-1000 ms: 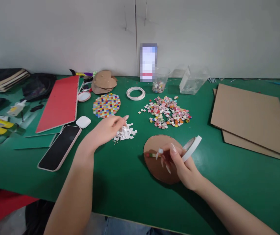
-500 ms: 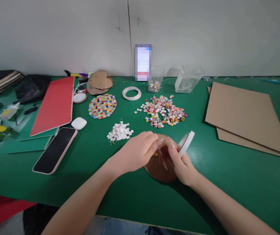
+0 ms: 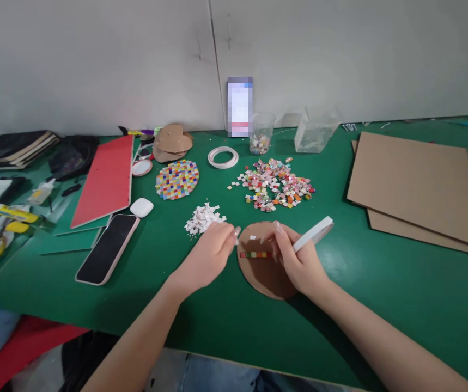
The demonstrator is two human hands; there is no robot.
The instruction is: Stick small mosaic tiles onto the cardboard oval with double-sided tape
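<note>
right hand (image 3: 302, 265) grips tape roll (image 3: 314, 234) over disc (image 3: 262, 279)

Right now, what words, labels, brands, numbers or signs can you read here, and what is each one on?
No text can be read.
Upright phone: screen blurred into blocks.
Small bottle: label too small and blurred.
Tape roll: any print is too small to read.

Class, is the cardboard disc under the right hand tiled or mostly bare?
Mostly bare: the cardboard disc shows brown around one tile row; the right hand hides part.
</note>
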